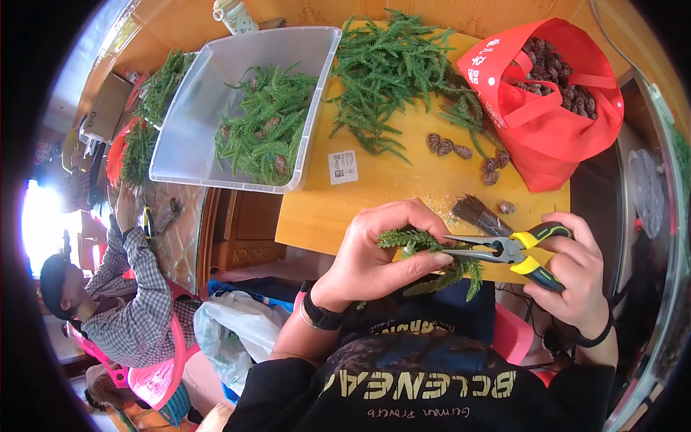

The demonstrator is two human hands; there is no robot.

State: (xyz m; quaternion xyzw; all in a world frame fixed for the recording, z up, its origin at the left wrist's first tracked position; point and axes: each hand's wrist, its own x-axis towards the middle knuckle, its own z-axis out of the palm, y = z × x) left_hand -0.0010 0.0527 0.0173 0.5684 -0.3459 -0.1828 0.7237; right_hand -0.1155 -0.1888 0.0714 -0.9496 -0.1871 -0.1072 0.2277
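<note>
Pliers with yellow-and-black handles and long thin metal jaws (515,250) sit in my right hand (572,277), fingers wrapped shut around the grips. The jaw tips point left and meet the short green conifer sprig (425,248) that my left hand (378,252) pinches, thumb along the underside and fingers curled over the top, so that hand is closed on the sprig. Both hands hover just in front of the near edge of the yellow wooden worktop (403,187), above my dark printed shirt (425,374).

On the worktop, just beyond the pliers, lies a small bundle of dark brown sticks (476,214), with one brown pine cone (507,208) beside it. Farther back, a few more brown pine cones (446,146) lie loose near a big heap of green conifer branches (392,72). At the far right stands an open red fabric bag (554,108) filled with brown cones. To the left, a clear plastic rectangular tub (194,122) holds more green sprigs mixed with cones, and a small white printed card (343,167) lies just beside its corner.

At my left, well apart, a person in a checked shirt (137,302) sits on a pink plastic chair (155,381).
</note>
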